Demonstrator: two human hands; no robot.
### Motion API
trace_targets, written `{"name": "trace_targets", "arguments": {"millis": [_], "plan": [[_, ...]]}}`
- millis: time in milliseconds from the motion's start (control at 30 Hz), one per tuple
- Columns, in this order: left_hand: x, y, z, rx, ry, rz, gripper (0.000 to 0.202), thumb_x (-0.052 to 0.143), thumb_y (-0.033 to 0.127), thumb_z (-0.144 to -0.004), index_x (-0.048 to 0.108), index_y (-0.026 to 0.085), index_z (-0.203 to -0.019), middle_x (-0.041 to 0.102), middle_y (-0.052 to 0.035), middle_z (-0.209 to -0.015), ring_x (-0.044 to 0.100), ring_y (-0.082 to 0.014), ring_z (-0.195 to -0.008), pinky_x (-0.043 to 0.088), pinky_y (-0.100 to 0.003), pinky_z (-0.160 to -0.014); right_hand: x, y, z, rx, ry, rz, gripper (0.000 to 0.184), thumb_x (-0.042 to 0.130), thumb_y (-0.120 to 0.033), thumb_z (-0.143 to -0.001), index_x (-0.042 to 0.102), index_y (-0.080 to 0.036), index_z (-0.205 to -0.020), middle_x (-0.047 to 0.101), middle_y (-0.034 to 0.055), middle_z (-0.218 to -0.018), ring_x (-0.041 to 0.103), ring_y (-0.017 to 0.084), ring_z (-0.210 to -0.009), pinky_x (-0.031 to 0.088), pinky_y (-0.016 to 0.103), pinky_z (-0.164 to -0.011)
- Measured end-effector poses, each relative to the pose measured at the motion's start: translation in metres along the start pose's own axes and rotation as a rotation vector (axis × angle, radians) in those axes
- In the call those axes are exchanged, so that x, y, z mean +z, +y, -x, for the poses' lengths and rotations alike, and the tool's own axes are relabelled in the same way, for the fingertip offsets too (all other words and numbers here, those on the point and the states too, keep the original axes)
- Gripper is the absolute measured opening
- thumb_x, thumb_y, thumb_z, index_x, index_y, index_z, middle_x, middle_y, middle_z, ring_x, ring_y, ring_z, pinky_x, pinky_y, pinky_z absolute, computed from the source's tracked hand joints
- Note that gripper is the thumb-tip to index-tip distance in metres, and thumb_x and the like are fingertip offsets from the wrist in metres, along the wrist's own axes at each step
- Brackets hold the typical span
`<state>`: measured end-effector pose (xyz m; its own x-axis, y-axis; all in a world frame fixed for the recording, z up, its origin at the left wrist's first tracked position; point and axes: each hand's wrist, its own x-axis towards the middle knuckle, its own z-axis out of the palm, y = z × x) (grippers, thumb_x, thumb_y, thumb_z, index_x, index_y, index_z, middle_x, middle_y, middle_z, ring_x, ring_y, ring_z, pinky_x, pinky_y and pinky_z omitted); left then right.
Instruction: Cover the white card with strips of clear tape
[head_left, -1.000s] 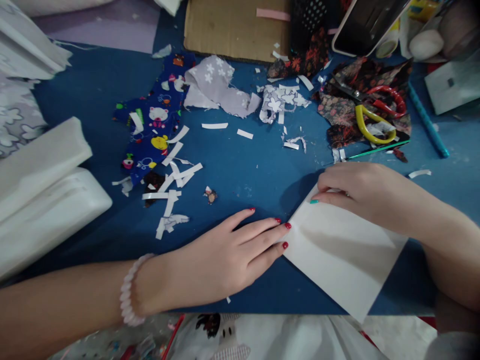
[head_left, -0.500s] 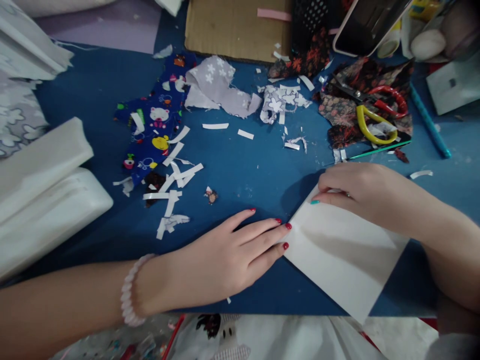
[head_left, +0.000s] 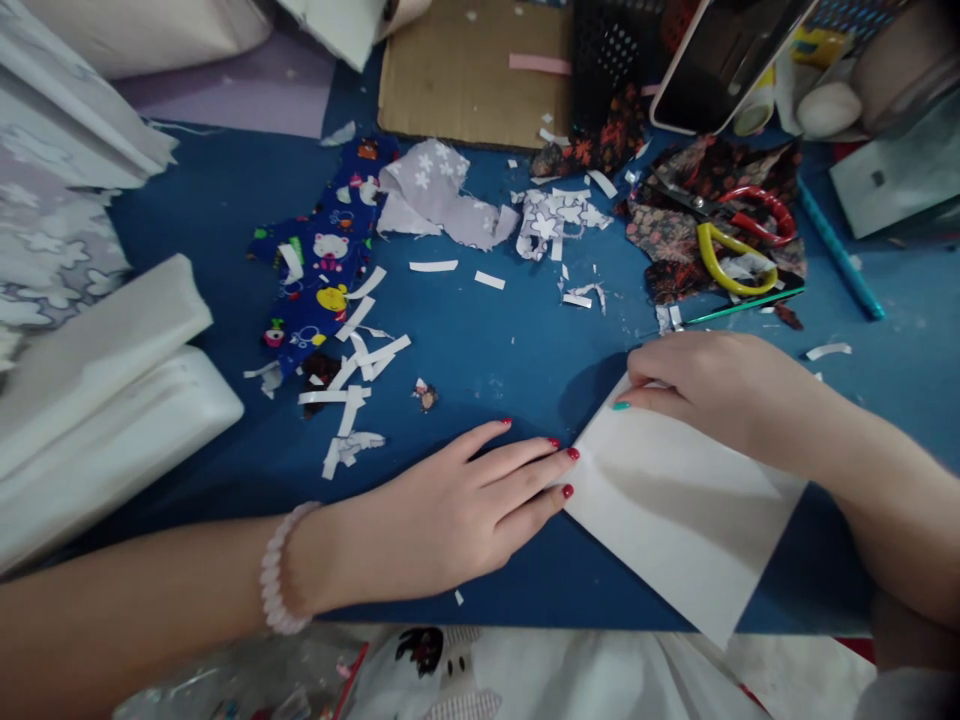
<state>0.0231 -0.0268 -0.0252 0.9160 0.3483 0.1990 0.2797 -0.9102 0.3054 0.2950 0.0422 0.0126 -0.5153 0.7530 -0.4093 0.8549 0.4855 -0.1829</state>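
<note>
A white sheet of paper (head_left: 675,510) lies at an angle near the front edge of the blue table. My left hand (head_left: 450,510), with a beaded bracelet at the wrist, rests flat with fingers stretched out; its fingertips touch the paper's left corner. At the paper's upper edge, my right hand (head_left: 697,375) is closed, thumb against curled fingers, gripping the paper there. Part of the sheet is hidden under the right hand and wrist.
Scissors (head_left: 739,240) with red and yellow handles lie on dark floral fabric (head_left: 660,235). Near them are a teal pen (head_left: 840,250) and a phone (head_left: 724,65). White paper strips (head_left: 360,350), blue printed fabric (head_left: 322,260) and cardboard (head_left: 465,90) lie farther left.
The camera view has shifted slightly, so the background items sit a little differently. Both hands stay in practically the same place on the paper.
</note>
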Motion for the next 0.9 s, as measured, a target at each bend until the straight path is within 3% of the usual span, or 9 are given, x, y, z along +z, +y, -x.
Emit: {"name": "trace_targets", "arguments": {"millis": [200,367,467,667,900], "plan": [[-0.002,-0.003,-0.003,0.028,-0.060,0.032,0.035,0.044,0.019,-0.099,0.058,0.013,-0.130,0.049,-0.0083,-0.149,0.042,-0.0261,-0.138,0.033,-0.048,-0.114,-0.006,-0.008,-0.001,0.060,-0.057,0.062,0.022,0.048,-0.031,-0.093,0.057,-0.020,-0.076,0.069,0.0054,-0.084,0.063,0.024,-0.079,0.034,0.030,-0.062],[0.000,-0.006,-0.013,0.004,-0.105,0.076,0.048,0.045,0.040,-0.102,0.047,0.012,-0.140,0.045,-0.0075,-0.152,0.036,-0.0255,-0.143,0.020,-0.050,-0.120,-0.011,-0.011,0.001,-0.010,-0.022,0.014,0.023,0.045,-0.026,-0.094,0.059,-0.018,-0.078,0.071,0.0077,-0.086,0.063,0.023,-0.077,0.034,0.030,-0.062],[0.001,-0.013,-0.024,0.008,-0.109,0.072,0.049,0.045,0.041,-0.102,0.046,0.011,-0.142,0.046,-0.0094,-0.151,0.036,-0.0242,-0.143,0.016,-0.050,-0.121,-0.009,-0.006,0.002,-0.055,0.011,-0.029,0.023,0.045,-0.029,-0.093,0.059,-0.019,-0.077,0.071,0.0061,-0.086,0.062,0.021,-0.076,0.035,0.028,-0.062],[0.002,-0.028,-0.047,0.070,-0.063,0.006,0.036,0.039,0.029,-0.105,0.056,0.017,-0.134,0.053,-0.0077,-0.145,0.046,-0.0193,-0.137,0.023,-0.044,-0.118,-0.011,0.007,0.002,-0.114,-0.009,-0.118,0.029,0.040,-0.031,-0.092,0.060,-0.020,-0.073,0.067,0.0028,-0.075,0.057,0.016,-0.066,0.033,0.025,-0.058],[0.005,-0.019,-0.048,0.069,0.003,-0.095,0.035,0.041,0.025,-0.103,0.057,0.013,-0.131,0.058,-0.0080,-0.141,0.050,-0.0199,-0.133,0.027,-0.039,-0.114,-0.012,0.003,0.009,-0.053,0.010,-0.073,0.022,0.046,-0.028,-0.088,0.065,-0.021,-0.079,0.072,0.0036,-0.083,0.062,0.017,-0.073,0.033,0.024,-0.058]]}}
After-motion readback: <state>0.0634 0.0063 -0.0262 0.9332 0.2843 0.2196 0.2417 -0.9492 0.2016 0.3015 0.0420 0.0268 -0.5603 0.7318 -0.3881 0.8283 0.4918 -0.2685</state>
